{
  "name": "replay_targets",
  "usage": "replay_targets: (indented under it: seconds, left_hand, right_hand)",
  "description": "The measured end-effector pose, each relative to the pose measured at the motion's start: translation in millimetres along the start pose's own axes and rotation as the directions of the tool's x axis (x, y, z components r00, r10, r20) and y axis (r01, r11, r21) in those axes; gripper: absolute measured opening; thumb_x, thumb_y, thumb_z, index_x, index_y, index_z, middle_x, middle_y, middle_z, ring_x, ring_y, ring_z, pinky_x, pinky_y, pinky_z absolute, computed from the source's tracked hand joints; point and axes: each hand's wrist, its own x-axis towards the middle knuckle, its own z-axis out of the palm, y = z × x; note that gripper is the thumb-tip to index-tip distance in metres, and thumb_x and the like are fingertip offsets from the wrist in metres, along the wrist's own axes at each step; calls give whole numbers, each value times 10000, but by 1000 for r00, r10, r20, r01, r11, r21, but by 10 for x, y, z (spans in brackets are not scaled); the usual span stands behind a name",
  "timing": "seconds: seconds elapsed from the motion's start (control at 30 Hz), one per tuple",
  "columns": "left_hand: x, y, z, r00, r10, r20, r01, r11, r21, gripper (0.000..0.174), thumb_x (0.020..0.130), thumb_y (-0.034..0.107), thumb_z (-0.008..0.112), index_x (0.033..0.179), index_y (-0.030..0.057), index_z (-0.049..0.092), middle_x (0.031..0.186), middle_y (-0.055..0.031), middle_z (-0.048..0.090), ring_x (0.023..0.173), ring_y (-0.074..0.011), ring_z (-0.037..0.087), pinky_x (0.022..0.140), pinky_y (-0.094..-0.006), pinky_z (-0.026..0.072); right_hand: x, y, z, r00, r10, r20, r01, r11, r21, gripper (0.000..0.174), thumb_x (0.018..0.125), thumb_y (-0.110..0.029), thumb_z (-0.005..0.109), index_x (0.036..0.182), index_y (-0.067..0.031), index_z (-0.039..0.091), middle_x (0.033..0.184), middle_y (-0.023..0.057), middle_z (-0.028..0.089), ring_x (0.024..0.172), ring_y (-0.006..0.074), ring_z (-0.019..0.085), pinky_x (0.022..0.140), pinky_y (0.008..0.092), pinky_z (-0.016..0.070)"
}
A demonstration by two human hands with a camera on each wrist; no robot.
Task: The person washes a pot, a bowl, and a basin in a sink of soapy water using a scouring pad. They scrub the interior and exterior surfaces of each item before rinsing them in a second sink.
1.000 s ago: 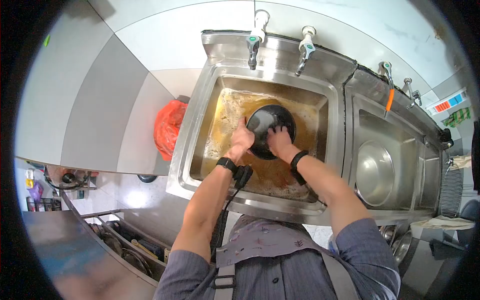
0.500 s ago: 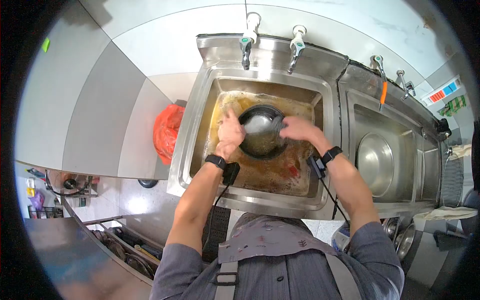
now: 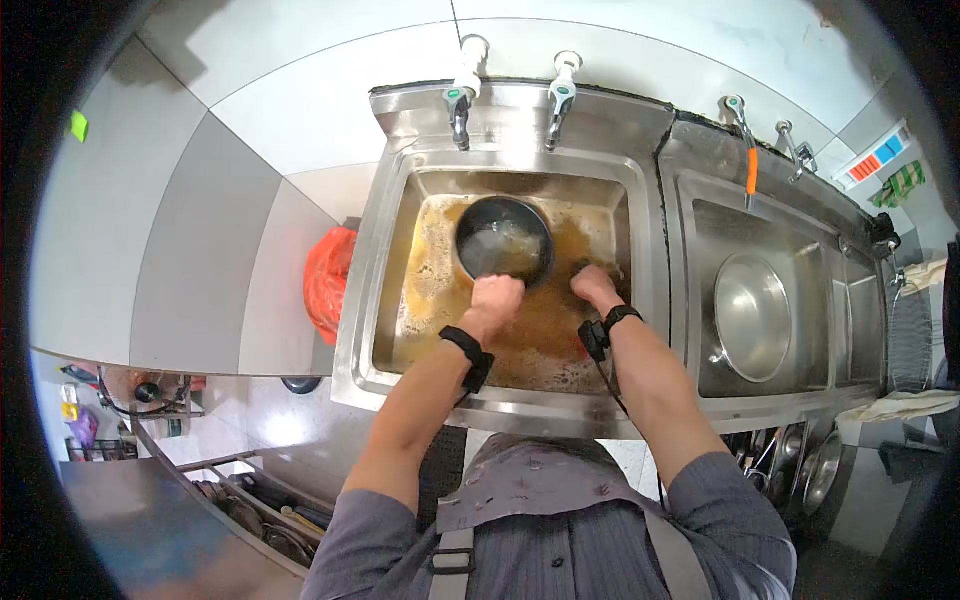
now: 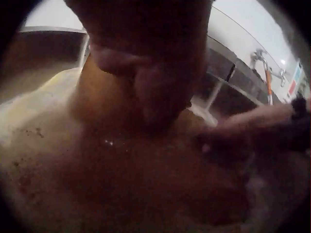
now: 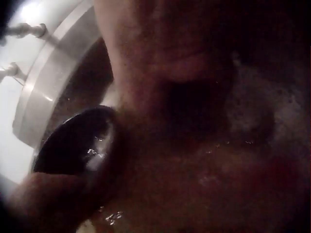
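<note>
A round black bowl [image 3: 505, 240] with some cloudy water inside tilts in the murky, sudsy water of the left sink [image 3: 650, 300]. My left hand [image 3: 497, 297] grips its near rim, fingers curled over the edge. To the right of the bowl, my right hand [image 3: 597, 285] is low over the brown water, apart from the bowl, its fingers bent around a dark grey scrubber [image 3: 580, 266] that is mostly hidden. In the right wrist view the bowl [image 5: 73, 141] shows beside the dim underside of the right hand [image 5: 155, 63].
Two taps [image 3: 459, 115] stand over the sink's back edge. The right-hand basin [image 3: 800, 235] holds a large metal bowl [image 3: 752, 318], under a tap with an orange hose end [image 3: 752, 172]. A red plastic bag [image 3: 330, 285] sits left of the sink.
My right hand has come out of the bowl and moved right, down to the water. The left hand has shifted from the bowl's left side to its near rim.
</note>
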Motion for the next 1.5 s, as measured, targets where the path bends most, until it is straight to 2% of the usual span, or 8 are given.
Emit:
replay_targets:
  seconds: [0.27, 0.37, 0.43, 0.57, 0.83, 1.03, 1.3, 1.5]
  left_hand:
    - [-203, -26, -394, 914, -253, -316, 137, 928, -346, 371, 1027, 390, 529, 959, 68, 700, 837, -247, 713, 840, -450, 698, 764, -543, 547]
    - [-204, -39, -392, 836, -384, -392, 211, 884, -417, 471, 1044, 453, 488, 897, 62, 706, 812, -253, 706, 835, -460, 694, 777, -545, 543]
    - [-209, -34, -453, 806, -447, -388, 237, 845, -480, 548, 1049, 494, 450, 843, 57, 709, 788, -257, 700, 825, -467, 691, 788, -547, 543]
    - [-256, -149, -456, 781, -487, -391, 179, 774, -607, 655, 1025, 582, 434, 781, 38, 704, 783, -261, 687, 784, -467, 677, 736, -552, 519]
    - [-135, -518, -83, 662, -737, -132, -119, 70, -990, 513, 940, 485, 726, 789, -5, 746, 684, -57, 694, 614, -151, 584, 638, -346, 497]
    - [-120, -622, 168, 598, -783, 169, -231, -371, -900, 633, 970, 465, 697, 1223, -112, 640, 1205, -184, 680, 1039, -263, 645, 884, -419, 548]
    - [-57, -492, 32, 682, -650, 336, -433, -728, -531, 546, 1099, 433, 438, 1382, -29, 507, 1373, -141, 608, 1185, -313, 618, 1023, -469, 517]
    - [77, -391, -63, 831, -532, 163, -342, -719, -605, 398, 1116, 369, 423, 1277, 39, 576, 1120, -87, 700, 908, -225, 688, 743, -381, 588]
  right_hand:
    - [-309, -292, 64, 997, 76, -33, -22, 625, 780, 415, 901, -143, 689, 1268, 41, 631, 1335, 251, 610, 1221, 383, 592, 1000, 458, 487]
    - [-635, -444, 65, 856, -284, -432, 512, 581, 633, 587, 889, -168, 703, 1400, 46, 509, 1423, 240, 545, 1302, 394, 531, 1090, 437, 427]
    - [-682, -596, 203, 396, -462, -794, 831, 548, 96, 558, 876, -197, 704, 1357, 28, 532, 1346, 227, 581, 1242, 420, 559, 1014, 472, 486]
    - [-580, -705, -6, 283, -537, -795, 835, 545, -71, 508, 877, -204, 716, 1318, -7, 558, 1265, 212, 625, 1147, 449, 595, 978, 490, 493]
    - [-56, -346, -369, 972, -180, -151, 207, 354, 912, 502, 951, -272, 612, 1381, -15, 575, 1237, 117, 674, 1108, 252, 626, 1016, 445, 468]
    - [-272, -192, 15, 993, -41, 112, -107, 104, 989, 616, 1002, -449, 563, 1506, -113, 453, 1572, 120, 435, 1405, 342, 437, 1078, 638, 380]
    - [-525, -424, 310, 979, -139, 149, -156, -46, 987, 397, 962, -329, 537, 1271, -80, 526, 1226, 79, 600, 1102, 325, 621, 916, 545, 520]
    - [-664, -939, 535, 744, -64, -665, 476, 748, 462, 512, 956, -307, 596, 1263, 81, 465, 1301, 332, 505, 1128, 555, 568, 940, 612, 458]
